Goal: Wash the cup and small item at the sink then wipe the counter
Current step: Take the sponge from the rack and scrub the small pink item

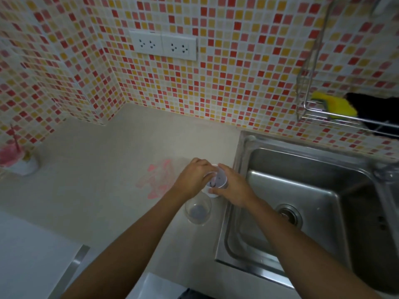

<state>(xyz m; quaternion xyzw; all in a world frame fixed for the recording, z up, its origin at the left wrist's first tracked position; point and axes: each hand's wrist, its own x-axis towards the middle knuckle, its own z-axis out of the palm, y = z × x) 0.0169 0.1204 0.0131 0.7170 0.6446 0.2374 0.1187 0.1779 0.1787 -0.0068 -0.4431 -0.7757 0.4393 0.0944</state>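
A small white cup (pixel 218 182) stands on the pale counter (pixel 97 190) just left of the steel sink (pixel 313 203). My left hand (pixel 194 176) grips its left side and my right hand (pixel 232 186) wraps its right side. Something dark shows inside the cup; I cannot tell what it is. A clear glass (pixel 198 211) stands on the counter just below my hands, touched by neither. A pink stain (pixel 157 180) is smeared on the counter left of my hands.
A wire rack (pixel 336 119) on the tiled wall holds a yellow sponge (pixel 334 104) and a black cloth (pixel 375 108). A tap (pixel 386 180) rises at the sink's right. A white holder with pink items (pixel 19 160) sits far left. Wall sockets (pixel 163 45) are above.
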